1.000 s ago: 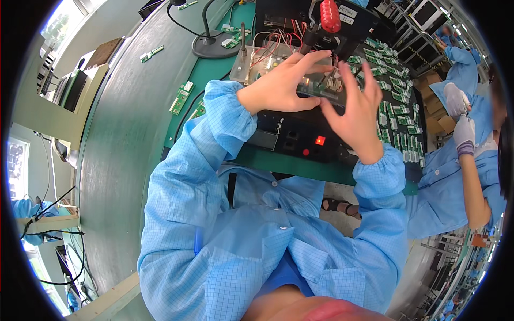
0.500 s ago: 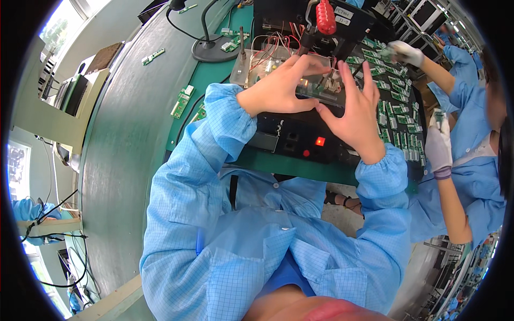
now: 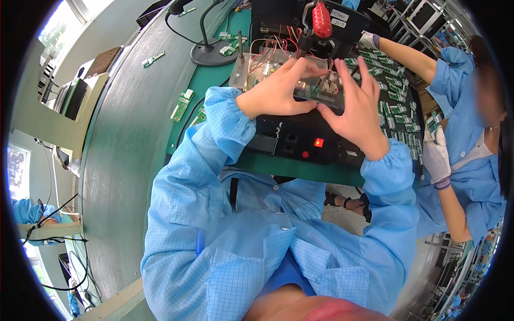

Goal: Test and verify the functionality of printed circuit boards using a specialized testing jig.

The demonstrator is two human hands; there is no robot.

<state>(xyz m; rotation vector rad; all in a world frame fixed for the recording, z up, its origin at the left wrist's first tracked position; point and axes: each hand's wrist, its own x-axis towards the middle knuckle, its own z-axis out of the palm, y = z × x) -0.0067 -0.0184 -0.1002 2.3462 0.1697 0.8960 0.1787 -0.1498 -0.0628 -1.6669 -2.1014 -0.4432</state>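
Closely, a clear-topped wired fixture (image 3: 321, 97) is framed by the spread left hand (image 3: 276, 92) and right hand (image 3: 356, 109)

Taking the red clamp handle (image 3: 322, 20) as landmark, the fixture is set on the handle's near side and partly to its left. Its long axis is laid from left to right, with the right end slanted slightly toward the near side. Its long front edge is turned to the near side, while red and white wires (image 3: 284, 47) are bunched along the far edge, left of the handle.

The left hand is held near-left of the handle, over the fixture, with thumb and fingers apart. The right hand is held near-right of the handle, its thumb and fingers likewise parted. The thumb tips are brought almost together at the front edge; whether they touch, or how firmly the fixture is pressed, cannot be told.

On the handle's near side, past the fixture, a black control box (image 3: 300, 134) with a lit red square is seen, and nearer still a green mat (image 3: 316, 172) is ended by its edge. Room to the right of the handle is narrowed by rows of green circuit boards (image 3: 396, 109) and, farther right, by a co-worker's gloved hand (image 3: 438, 160). Left of the handle, a round lamp base (image 3: 211, 56) is placed; farther left, more room is offered by a wide grey-green bench (image 3: 115, 160).
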